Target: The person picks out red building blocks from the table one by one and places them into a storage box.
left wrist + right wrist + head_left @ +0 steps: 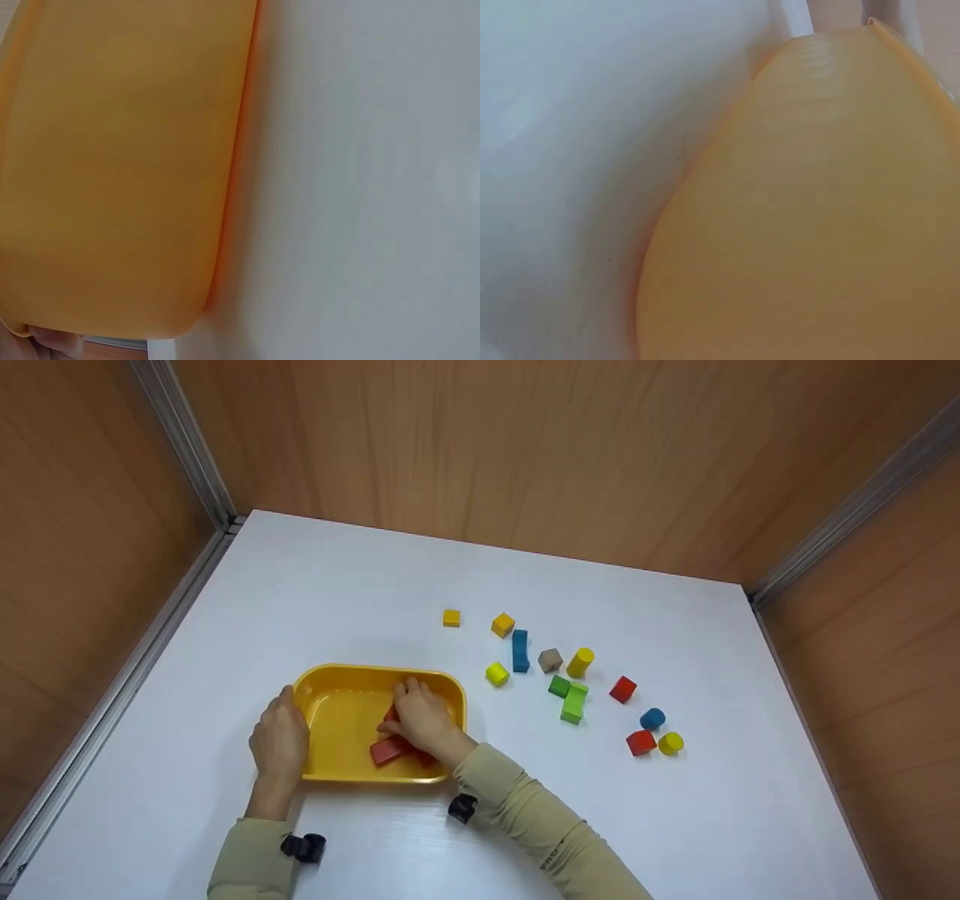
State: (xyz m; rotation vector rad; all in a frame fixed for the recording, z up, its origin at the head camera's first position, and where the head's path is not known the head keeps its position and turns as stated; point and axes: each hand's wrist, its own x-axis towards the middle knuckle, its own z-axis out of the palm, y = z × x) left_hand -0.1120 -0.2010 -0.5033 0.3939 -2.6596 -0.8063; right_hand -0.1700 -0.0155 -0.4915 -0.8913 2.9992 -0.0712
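A yellow plastic tray (337, 729) sits on the white table, left of centre. My left hand (279, 737) grips its left rim; in the left wrist view, fingertips (56, 341) show at the tray's edge. Over the right part of the tray is my right hand (424, 718), thumb and fingers around a red block (391, 713) that is mostly hidden. Beneath that hand lies a longer red block (389, 751), with more red partly covered near the wrist. The right wrist view shows only the tray's outer wall (802, 210) and the table, not the fingers.
Right of the tray lie scattered blocks: yellow cubes (503, 625), a blue bridge-like block (520, 651), a plain wooden cube (550, 661), green blocks (573, 704), red cubes (623, 690), a blue cylinder (652, 719) and yellow cylinders (580, 662). Wooden panels (480, 450) enclose the table.
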